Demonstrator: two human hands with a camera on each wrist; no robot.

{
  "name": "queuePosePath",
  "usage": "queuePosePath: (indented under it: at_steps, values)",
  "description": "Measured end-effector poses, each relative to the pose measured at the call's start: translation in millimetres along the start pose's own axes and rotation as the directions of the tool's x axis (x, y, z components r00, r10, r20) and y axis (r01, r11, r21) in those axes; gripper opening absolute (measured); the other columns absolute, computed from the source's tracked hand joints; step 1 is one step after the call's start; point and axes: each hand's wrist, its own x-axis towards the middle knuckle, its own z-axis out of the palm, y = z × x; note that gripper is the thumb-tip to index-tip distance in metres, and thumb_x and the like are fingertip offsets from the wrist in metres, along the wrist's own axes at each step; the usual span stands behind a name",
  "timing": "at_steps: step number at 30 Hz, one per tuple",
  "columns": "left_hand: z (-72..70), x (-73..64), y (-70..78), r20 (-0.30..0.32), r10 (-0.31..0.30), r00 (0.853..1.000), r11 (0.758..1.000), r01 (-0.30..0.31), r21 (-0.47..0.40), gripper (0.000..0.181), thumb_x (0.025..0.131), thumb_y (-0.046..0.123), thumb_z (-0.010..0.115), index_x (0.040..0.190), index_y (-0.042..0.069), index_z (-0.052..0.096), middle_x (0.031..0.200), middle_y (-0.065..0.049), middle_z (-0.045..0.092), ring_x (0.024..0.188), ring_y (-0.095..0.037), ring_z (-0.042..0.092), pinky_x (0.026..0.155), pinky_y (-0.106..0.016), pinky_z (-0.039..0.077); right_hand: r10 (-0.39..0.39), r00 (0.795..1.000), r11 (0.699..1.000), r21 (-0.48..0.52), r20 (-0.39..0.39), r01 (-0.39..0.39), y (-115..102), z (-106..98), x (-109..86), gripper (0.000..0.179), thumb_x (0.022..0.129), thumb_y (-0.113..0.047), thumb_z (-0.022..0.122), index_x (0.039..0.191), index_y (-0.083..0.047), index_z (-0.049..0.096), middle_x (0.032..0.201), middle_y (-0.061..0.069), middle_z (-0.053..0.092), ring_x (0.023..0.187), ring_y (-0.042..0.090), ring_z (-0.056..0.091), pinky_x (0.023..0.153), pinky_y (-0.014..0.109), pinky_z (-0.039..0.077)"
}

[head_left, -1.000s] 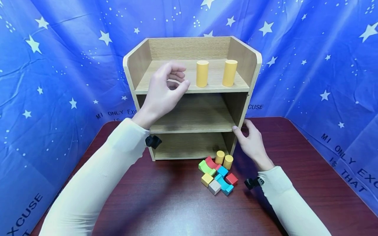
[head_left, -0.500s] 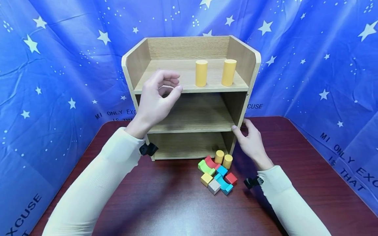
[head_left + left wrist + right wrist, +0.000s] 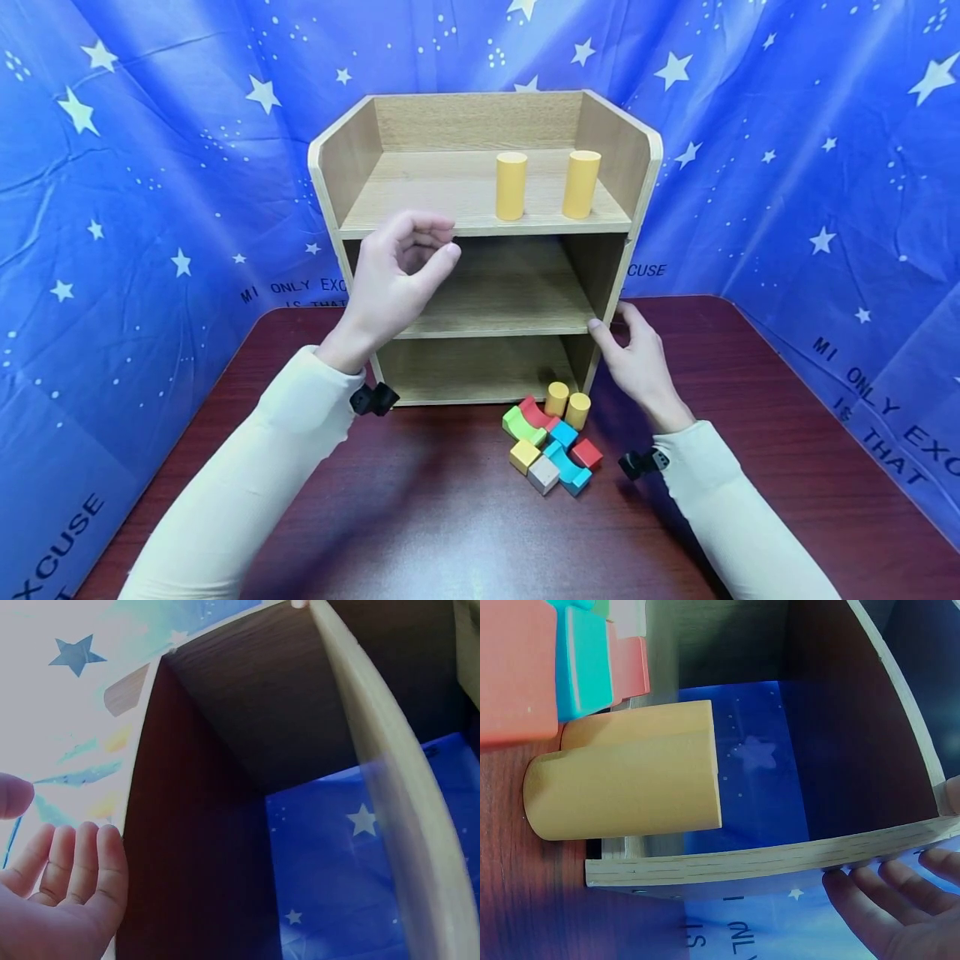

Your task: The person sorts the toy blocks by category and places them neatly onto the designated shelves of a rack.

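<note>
In the head view a wooden shelf unit (image 3: pixel 480 125) with three levels stands on the table. My left hand (image 3: pixel 390 275) hovers in front of its upper left part, fingers bent loosely and holding nothing. The left wrist view shows its palm and fingers (image 3: pixel 64 870) bare. With thumb and fingers on either side, my right hand (image 3: pixel 637 358) grips the right side panel (image 3: pixel 780 862) at middle-level height. On the top level stand two upright yellow cylinders, the left one (image 3: pixel 511 187) apart from the right one (image 3: pixel 582 185).
Before the unit's lower right corner lie several blocks: two short yellow cylinders (image 3: pixel 557 400), a green arch (image 3: pixel 523 427), a blue arch (image 3: pixel 567 468), a red arch (image 3: pixel 536 412) and small cubes. A dark red table (image 3: pixel 420 517) bears everything; a blue starry curtain (image 3: pixel 187 167) hangs behind.
My left hand has drawn left and down, from beside the left cylinder on the top level to in front of the middle level. My right hand and the blocks stay put.
</note>
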Motion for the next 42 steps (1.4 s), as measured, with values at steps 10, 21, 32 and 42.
queuePosePath:
  at_steps: [10,21,32,42]
  values:
    - [7.9,-19.5,-17.8,0.031,0.031,0.999,0.999,-0.032,0.026,0.022,0.084,-0.001,0.067,0.106,-0.001,0.063,0.096,-0.011,0.062,0.086,-0.017,0.061,0.078,-0.032,0.053,0.004,1.000,1.000,-0.007,-0.006,-0.004,1.7,1.0,0.6,0.041,0.093,-0.037,0.059,0.123,-0.008,0.056,0.110,0.011,0.063,0.102,0.021,0.059,0.084,0.037,0.049]
    - [20.7,-35.1,0.4,0.054,0.000,0.999,0.999,-0.002,0.042,0.020,0.081,-0.011,0.064,0.101,-0.011,0.060,0.093,-0.022,0.060,0.084,-0.027,0.060,0.076,-0.036,0.053,0.015,1.000,1.000,-0.003,-0.003,-0.015,0.1,0.0,-0.3,0.042,0.093,-0.037,0.059,0.124,-0.008,0.055,0.110,0.011,0.063,0.101,0.021,0.059,0.083,0.033,0.048]
    - [33.0,-49.3,-8.7,0.115,-0.038,0.993,0.999,0.037,0.010,0.020,0.082,-0.012,0.063,0.101,-0.009,0.059,0.094,-0.021,0.060,0.082,-0.031,0.061,0.076,-0.043,0.053,0.015,1.000,1.000,-0.006,-0.002,-0.015,-1.0,-0.3,-1.0,0.043,0.093,-0.037,0.059,0.125,-0.008,0.055,0.111,0.010,0.063,0.102,0.021,0.059,0.078,0.019,0.045]
    - [42.5,-61.0,-19.0,0.135,-0.065,0.989,0.998,0.066,0.003,0.020,0.081,-0.010,0.064,0.101,-0.008,0.060,0.094,-0.023,0.060,0.081,-0.031,0.062,0.075,-0.042,0.053,0.010,1.000,1.000,-0.001,-0.003,-0.010,0.2,0.8,-0.3,0.043,0.093,-0.038,0.059,0.124,-0.009,0.055,0.111,0.010,0.063,0.101,0.020,0.059,0.079,0.024,0.047]
